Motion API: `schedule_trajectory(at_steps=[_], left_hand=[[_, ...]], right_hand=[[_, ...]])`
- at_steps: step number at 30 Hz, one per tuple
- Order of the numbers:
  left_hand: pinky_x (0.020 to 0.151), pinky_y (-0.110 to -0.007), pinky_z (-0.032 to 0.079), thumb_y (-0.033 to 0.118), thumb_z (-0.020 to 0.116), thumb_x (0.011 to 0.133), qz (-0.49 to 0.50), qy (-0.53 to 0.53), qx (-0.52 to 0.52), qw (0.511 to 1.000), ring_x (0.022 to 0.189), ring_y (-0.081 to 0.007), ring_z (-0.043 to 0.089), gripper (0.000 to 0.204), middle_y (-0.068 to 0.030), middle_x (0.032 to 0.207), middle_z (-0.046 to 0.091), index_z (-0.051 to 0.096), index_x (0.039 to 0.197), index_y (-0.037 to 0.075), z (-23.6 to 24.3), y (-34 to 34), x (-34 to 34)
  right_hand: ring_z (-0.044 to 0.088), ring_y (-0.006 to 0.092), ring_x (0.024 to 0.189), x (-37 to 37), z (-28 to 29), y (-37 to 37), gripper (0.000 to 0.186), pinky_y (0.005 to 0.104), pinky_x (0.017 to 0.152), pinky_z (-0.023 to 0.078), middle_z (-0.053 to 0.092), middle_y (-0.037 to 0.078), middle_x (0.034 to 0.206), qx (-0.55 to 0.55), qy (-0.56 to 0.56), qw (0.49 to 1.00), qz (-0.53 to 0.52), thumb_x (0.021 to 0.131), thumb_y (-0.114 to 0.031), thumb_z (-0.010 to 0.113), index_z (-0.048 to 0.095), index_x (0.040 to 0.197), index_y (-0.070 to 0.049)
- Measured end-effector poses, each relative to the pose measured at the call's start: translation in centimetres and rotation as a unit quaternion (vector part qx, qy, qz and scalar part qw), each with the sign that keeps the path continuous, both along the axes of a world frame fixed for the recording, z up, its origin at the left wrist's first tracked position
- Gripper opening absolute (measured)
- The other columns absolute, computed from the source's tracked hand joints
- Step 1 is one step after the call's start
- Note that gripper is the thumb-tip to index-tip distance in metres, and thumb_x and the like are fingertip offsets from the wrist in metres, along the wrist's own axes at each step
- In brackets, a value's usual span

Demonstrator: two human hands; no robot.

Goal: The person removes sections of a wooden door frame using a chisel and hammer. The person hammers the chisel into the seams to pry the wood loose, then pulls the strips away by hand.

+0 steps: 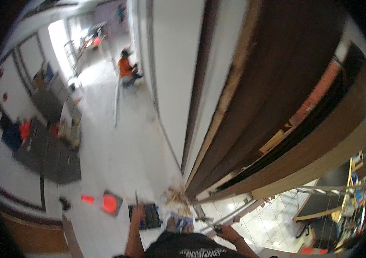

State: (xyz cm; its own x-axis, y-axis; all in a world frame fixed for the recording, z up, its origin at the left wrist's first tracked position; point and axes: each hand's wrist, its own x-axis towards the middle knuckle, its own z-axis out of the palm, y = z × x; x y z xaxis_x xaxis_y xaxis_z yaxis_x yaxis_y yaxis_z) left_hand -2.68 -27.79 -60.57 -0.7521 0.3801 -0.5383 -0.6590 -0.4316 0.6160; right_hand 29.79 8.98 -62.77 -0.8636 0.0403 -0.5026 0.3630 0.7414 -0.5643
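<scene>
My left hand [138,214] is closed, and a thin dark rod-like tool [136,198] sticks up from it. Just beside that hand, a black tray-like case [151,216] lies on the floor; its contents are too blurred to make out. My right hand [229,233], to the right of my body, is closed round a dark-handled tool [218,229] whose exact kind does not show. Between my hands is a blue-and-white bundle [183,223]. Ahead of it, pale scraps [176,196] lie at the foot of the dark wooden panel.
An orange cone [105,202] lies tipped over to the left. Tall dark brown panels [273,77] rise on the right. A dark cabinet [54,150] lines the left wall. A person in orange [125,68] sits farther off, near a long pale bar [116,103].
</scene>
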Motion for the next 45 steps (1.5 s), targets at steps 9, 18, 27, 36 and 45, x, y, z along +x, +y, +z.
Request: schedule_trajectory(at_steps=[9,18,27,36,45], left_hand=[[0.032,-0.020,0.030,0.088,0.057,0.043,-0.207,0.498,0.217,0.813,0.037,-0.0035,0.036,0.138,0.0035,0.053,0.038,0.025,0.134,-0.009,33.4,5.7,-4.0],[0.034,-0.015,0.028,0.083,0.069,0.032,-0.306,0.516,0.259,0.757,0.040,-0.0012,0.041,0.139,0.0043,0.053,0.042,0.038,0.123,-0.017,37.7,7.9,-0.6],[0.038,-0.018,0.022,0.065,0.070,0.059,-0.345,0.519,0.260,0.737,0.042,-0.0022,0.035,0.099,0.0067,0.055,0.039,0.048,0.125,-0.006,36.7,8.1,-0.8],[0.039,-0.021,0.027,0.036,0.064,0.088,-0.265,0.249,0.029,0.931,0.044,-0.0043,0.034,0.040,0.0067,0.058,0.038,0.058,0.107,0.002,21.7,9.8,0.1],[0.042,-0.026,0.034,0.036,0.064,0.087,-0.239,-0.086,-0.044,0.966,0.046,-0.0093,0.039,0.029,0.0027,0.061,0.041,0.057,0.092,0.009,6.2,8.4,7.1]], right_hand=[[0.062,0.0162,0.058,-3.8,5.3,-4.2,0.055,0.0304,0.049,0.051,0.067,0.017,0.090,-0.107,-0.008,0.985,-0.136,0.074,-0.013,0.070,0.052,0.125,-0.008],[0.067,0.0284,0.086,-4.4,6.1,-4.6,0.060,0.0391,0.078,0.052,0.069,0.015,0.092,-0.051,-0.017,0.992,-0.115,0.070,-0.023,0.076,0.053,0.124,-0.015],[0.067,0.0325,0.080,-3.1,4.2,-3.9,0.056,0.0402,0.072,0.052,0.067,0.021,0.085,-0.050,0.036,0.990,-0.125,0.069,-0.016,0.073,0.053,0.121,-0.010],[0.067,0.0269,0.069,-5.7,8.1,-5.6,0.058,0.0395,0.068,0.055,0.067,0.021,0.095,-0.152,0.002,0.973,-0.173,0.081,-0.026,0.067,0.043,0.131,-0.012],[0.060,0.0130,0.060,-11.2,11.4,-9.5,0.064,0.0285,0.052,0.050,0.066,0.017,0.098,-0.236,0.109,0.936,-0.236,0.081,-0.021,0.070,0.038,0.135,-0.014]])
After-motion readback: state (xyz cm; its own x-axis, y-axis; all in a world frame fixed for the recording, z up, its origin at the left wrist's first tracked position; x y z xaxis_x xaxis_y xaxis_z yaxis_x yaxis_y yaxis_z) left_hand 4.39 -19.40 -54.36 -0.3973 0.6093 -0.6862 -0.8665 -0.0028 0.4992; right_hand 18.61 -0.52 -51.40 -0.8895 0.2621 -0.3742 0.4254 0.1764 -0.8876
